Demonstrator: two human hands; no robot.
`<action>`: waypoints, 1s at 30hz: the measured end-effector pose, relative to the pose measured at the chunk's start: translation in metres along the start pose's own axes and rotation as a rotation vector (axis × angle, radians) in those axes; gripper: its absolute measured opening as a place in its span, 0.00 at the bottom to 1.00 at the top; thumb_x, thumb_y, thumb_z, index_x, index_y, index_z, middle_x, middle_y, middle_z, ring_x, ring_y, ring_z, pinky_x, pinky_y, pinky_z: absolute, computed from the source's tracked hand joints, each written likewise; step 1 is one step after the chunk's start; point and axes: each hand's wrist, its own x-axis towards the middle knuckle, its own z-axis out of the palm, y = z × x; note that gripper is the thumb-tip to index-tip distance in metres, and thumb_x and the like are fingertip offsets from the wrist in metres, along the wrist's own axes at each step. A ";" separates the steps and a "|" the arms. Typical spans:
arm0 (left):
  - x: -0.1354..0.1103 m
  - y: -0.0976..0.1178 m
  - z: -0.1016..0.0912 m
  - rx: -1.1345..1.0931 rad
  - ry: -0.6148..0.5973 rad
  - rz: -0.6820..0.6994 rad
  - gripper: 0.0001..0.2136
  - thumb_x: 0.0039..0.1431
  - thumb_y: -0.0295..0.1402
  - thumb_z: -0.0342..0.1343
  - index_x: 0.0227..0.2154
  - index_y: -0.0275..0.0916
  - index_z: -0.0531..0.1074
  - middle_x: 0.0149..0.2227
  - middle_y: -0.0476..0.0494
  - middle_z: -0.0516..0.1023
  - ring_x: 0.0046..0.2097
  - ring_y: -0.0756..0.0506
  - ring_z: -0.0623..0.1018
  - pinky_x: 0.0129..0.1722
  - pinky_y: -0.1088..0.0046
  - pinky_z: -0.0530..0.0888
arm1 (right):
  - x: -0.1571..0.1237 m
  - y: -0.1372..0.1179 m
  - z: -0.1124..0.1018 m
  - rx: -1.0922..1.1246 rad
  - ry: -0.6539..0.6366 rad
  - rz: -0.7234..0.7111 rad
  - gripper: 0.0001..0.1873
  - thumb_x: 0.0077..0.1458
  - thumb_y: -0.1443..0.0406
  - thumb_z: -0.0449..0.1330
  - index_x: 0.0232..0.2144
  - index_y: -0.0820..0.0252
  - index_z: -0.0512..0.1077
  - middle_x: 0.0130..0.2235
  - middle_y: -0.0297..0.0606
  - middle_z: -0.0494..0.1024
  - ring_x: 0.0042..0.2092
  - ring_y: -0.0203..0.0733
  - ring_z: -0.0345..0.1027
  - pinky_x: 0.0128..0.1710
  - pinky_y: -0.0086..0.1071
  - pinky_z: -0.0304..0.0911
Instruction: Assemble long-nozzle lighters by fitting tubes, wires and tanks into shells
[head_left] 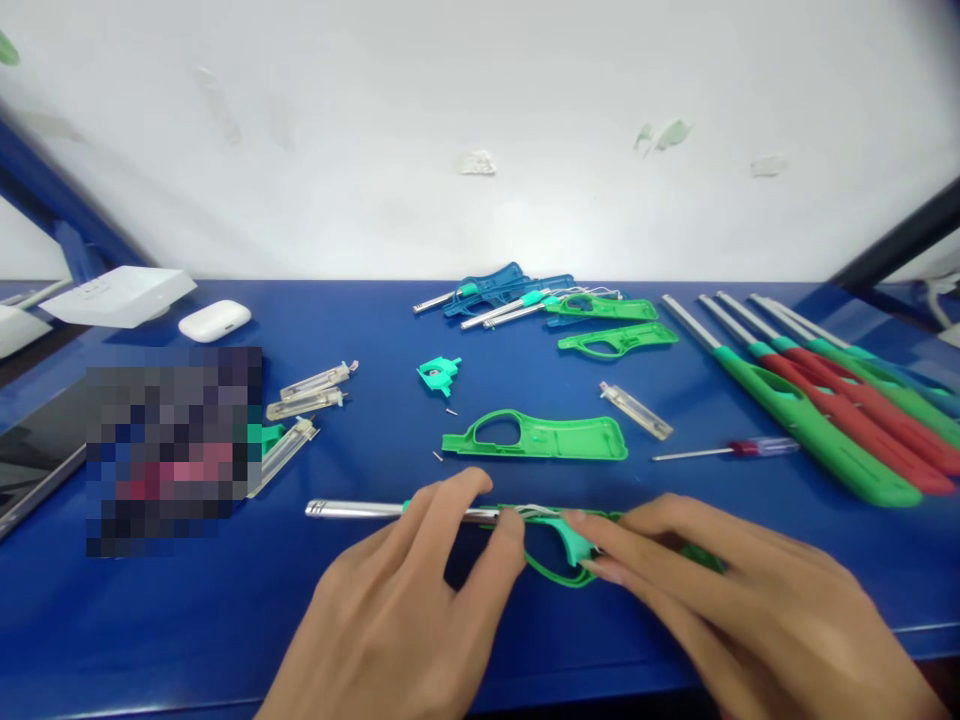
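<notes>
Green lighter (559, 577): it lies open on the near part of the table (225, 600), under both hands. We see its metal tube (352, 510) pointing left and its teal trigger (574, 545) in the middle.
Left hand (405, 610): the fingers are spread. The forefinger lies over the tube where it meets the body and the thumb tip is against the near edge, so we read a light pinch on the green lighter.
Right hand (735, 600): it is stretched out almost flat and closed round nothing. Its fingertips rest on the teal trigger, and the palm hides the lighter's rear end.
Just behind the hands: a green half shell (540, 438) lies flat and apart from the lighter, with two tiny pins beside its left end.
Further back: we see a small teal part (439, 373) and a clear cartridge (636, 411).
Right of the shell: a screwdriver (735, 450) with a red handle has its tip pointing left.
Far right: a row of finished lighters (825, 430), green and red, lies side by side at a slant.
Back of the table: we see a heap of blue and green lighter parts (540, 300).
Left side: three more cartridges (311, 390) lie near a white earbud case (214, 320) and a white box (120, 295).
</notes>
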 end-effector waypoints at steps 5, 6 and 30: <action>0.000 0.002 0.005 -0.081 -0.068 -0.076 0.20 0.80 0.33 0.60 0.70 0.49 0.76 0.64 0.36 0.84 0.55 0.39 0.89 0.48 0.66 0.89 | 0.003 -0.002 -0.003 0.039 0.014 -0.009 0.21 0.82 0.64 0.54 0.62 0.42 0.86 0.39 0.34 0.85 0.31 0.37 0.80 0.33 0.27 0.77; 0.002 0.002 0.005 -0.100 -0.087 -0.079 0.22 0.79 0.35 0.62 0.71 0.50 0.76 0.65 0.37 0.83 0.57 0.39 0.88 0.50 0.65 0.89 | 0.004 -0.002 -0.004 0.044 0.014 -0.010 0.21 0.82 0.63 0.55 0.62 0.42 0.86 0.38 0.34 0.85 0.31 0.36 0.80 0.32 0.26 0.77; 0.009 -0.003 0.000 -0.187 -0.129 0.048 0.34 0.61 0.13 0.52 0.68 0.41 0.77 0.57 0.39 0.87 0.53 0.35 0.86 0.38 0.61 0.91 | 0.005 0.004 -0.003 0.042 0.049 -0.080 0.23 0.79 0.71 0.57 0.66 0.45 0.81 0.41 0.32 0.84 0.35 0.35 0.80 0.35 0.25 0.76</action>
